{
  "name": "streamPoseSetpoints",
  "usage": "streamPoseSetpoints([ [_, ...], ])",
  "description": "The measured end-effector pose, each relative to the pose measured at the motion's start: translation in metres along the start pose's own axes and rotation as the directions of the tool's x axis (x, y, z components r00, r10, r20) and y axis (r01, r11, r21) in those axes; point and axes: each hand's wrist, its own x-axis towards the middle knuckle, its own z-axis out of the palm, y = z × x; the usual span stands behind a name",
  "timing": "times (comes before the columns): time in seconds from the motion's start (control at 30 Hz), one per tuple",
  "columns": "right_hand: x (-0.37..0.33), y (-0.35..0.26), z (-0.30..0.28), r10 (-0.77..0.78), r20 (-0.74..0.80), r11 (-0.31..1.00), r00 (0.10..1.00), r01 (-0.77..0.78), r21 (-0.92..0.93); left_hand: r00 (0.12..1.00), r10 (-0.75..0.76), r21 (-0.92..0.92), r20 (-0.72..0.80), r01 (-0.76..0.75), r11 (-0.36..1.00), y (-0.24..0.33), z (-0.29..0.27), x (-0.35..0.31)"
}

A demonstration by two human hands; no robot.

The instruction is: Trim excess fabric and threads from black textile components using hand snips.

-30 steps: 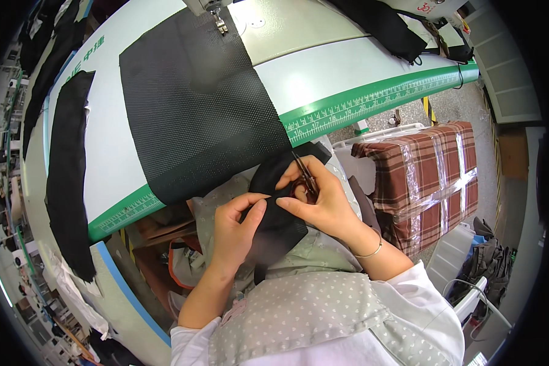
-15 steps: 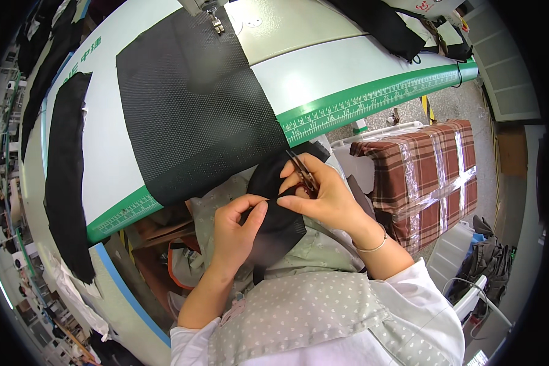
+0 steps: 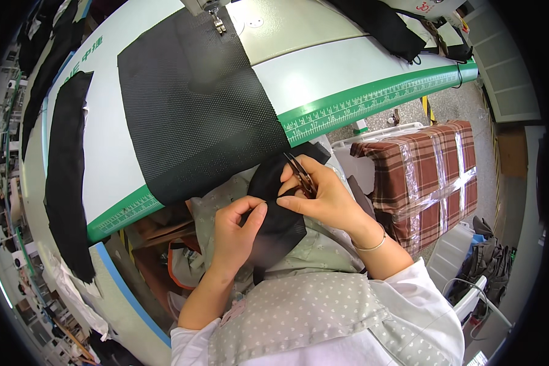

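Observation:
My left hand (image 3: 236,224) is closed in a pinch, thumb against forefinger, at the edge of a piece of black fabric (image 3: 280,229) that lies over my lap. Close to its right, my right hand (image 3: 319,195) is also closed. A pair of dark thread snips (image 3: 300,171) sits in its grip, with the two slim blades pointing up and away. The right thumb and a finger pinch beside the same black fabric, a small gap from the left fingertips. Exactly what lies between the fingertips is too small to make out.
A black mesh panel (image 3: 195,104) lies across the white sewing table (image 3: 299,79), under the presser foot (image 3: 218,23), and hangs over the green ruler edge (image 3: 372,104). Black strips (image 3: 67,177) lie at left. A brown plaid taped bundle (image 3: 424,177) stands at right.
Both hands stay almost in place. The left fingertips have drawn slightly left, and the snips have shifted a little in the right hand.

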Motion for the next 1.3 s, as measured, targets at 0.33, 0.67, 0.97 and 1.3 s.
streamPoseSetpoints([
  [0.33, -0.001, 0.008, -0.006, 0.024, -0.025, 0.991, 0.999, -0.02, 0.13, 0.999, 0.005, -0.075, 0.047, -0.001, 0.997, 0.008, -0.003, -0.001],
  [0.67, -0.001, 0.017, -0.008, -0.016, -0.097, 0.998, 0.995, 0.022, 0.056, 0.999, 0.028, -0.087, 0.047, -0.024, 0.996, 0.005, -0.002, -0.001],
  [0.97, -0.024, -0.002, 0.007, -0.441, -0.098, 0.663, 0.892, 0.251, -0.705, 0.998, 0.054, 0.021, -0.042, -0.053, 0.998, -0.003, 0.0, 0.0],
  [1.3, -0.028, 0.012, 0.017, -0.501, -0.02, 0.556, 0.865, 0.304, -0.773, 0.996, 0.074, 0.023, -0.057, -0.073, 0.997, 0.0, 0.0, -0.001],
])
